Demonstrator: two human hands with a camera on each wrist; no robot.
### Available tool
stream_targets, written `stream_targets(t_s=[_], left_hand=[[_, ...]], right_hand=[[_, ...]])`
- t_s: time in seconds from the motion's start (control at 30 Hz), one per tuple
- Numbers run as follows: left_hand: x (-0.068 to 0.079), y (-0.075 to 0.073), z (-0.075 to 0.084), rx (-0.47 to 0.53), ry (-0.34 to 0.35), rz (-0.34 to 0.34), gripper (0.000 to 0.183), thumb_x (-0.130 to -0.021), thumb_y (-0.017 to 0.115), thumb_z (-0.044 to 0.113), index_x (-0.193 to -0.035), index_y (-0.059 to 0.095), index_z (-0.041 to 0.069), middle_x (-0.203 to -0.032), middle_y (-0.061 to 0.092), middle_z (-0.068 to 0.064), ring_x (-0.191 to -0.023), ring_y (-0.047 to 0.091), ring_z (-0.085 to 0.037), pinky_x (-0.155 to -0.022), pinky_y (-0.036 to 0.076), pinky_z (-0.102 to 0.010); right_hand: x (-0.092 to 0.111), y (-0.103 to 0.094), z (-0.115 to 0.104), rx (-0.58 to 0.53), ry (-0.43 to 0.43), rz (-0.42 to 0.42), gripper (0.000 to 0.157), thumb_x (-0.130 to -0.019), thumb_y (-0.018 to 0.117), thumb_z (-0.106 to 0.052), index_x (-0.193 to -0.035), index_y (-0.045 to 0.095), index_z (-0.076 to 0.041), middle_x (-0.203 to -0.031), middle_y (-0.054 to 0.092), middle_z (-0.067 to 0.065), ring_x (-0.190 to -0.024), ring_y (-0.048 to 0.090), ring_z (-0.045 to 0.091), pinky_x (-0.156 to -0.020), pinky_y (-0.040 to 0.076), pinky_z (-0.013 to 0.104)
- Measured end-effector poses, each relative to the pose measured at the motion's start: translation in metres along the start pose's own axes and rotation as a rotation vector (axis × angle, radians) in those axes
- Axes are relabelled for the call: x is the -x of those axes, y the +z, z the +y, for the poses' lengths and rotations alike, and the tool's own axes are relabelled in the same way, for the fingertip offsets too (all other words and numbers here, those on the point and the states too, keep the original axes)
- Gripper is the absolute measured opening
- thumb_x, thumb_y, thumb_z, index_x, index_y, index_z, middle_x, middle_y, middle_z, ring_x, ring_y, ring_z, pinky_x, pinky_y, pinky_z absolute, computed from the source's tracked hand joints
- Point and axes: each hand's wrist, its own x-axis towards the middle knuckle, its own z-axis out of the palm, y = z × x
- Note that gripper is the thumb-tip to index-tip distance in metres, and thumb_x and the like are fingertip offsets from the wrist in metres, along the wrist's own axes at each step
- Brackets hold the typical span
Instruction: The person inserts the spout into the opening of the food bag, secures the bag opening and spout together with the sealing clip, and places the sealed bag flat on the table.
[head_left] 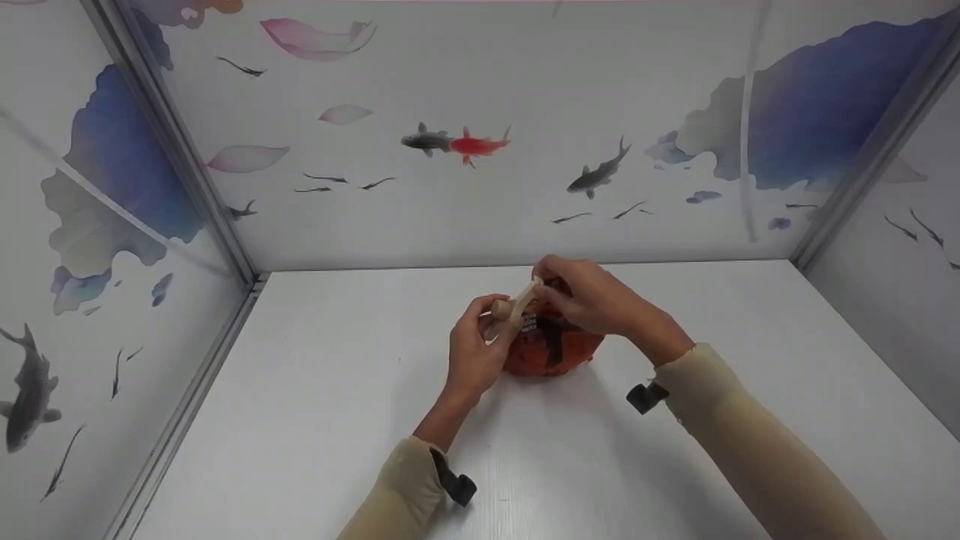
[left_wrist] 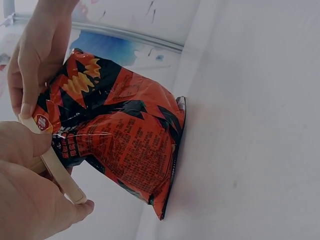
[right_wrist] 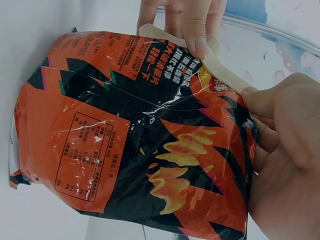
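Observation:
An orange and black snack bag [head_left: 555,352] with printed chips stands on the white table, its top edge up. Across that top lies a long beige bag clip [left_wrist: 64,179] with a short rounded stub on its side. My left hand [head_left: 474,352] pinches the clip between thumb and fingers, as the right wrist view also shows. At the clip's other end my right hand [head_left: 596,300] grips the top corner of the bag, thumb against the clip's tip. Whether the clip is fastened, I cannot tell. Some right fingers are hidden behind the bag.
The white table [head_left: 322,390] extends around the bag to both sides and toward me. A white back panel [head_left: 450,217] with painted fish stands close behind it. Side panels with metal frame posts [head_left: 187,150] close in the left and right.

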Motion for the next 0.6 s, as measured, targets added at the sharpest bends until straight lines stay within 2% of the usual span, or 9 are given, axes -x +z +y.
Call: stream_targets(t_s=[0.4, 0.6], left_hand=[[-0.0006, -0.0010, -0.0002, -0.015, 0.032, -0.013, 0.039, -0.102, 0.078, 0.019, -0.138, 0.065, 0.018, -0.139, 0.068, -0.003, -0.132, 0.070, -0.016, -0.113, 0.057, -0.041], [-0.0007, -0.0020, -0.0012, -0.030, 0.040, 0.000, 0.041, -0.101, 0.079, 0.021, -0.139, 0.065, 0.015, -0.138, 0.069, -0.002, -0.132, 0.070, -0.015, -0.115, 0.056, -0.039]], right_hand=[[-0.0012, -0.0053, 0.0032, -0.065, -0.012, -0.039, 0.012, -0.111, 0.064, -0.019, -0.121, 0.066, -0.012, -0.108, 0.075, 0.004, -0.094, 0.069, 0.018, -0.086, 0.062, 0.039], [-0.0014, -0.0045, 0.0011, -0.040, 0.002, -0.033, 0.016, -0.111, 0.064, -0.019, -0.124, 0.067, -0.012, -0.111, 0.075, 0.005, -0.097, 0.071, 0.019, -0.089, 0.064, 0.042]])
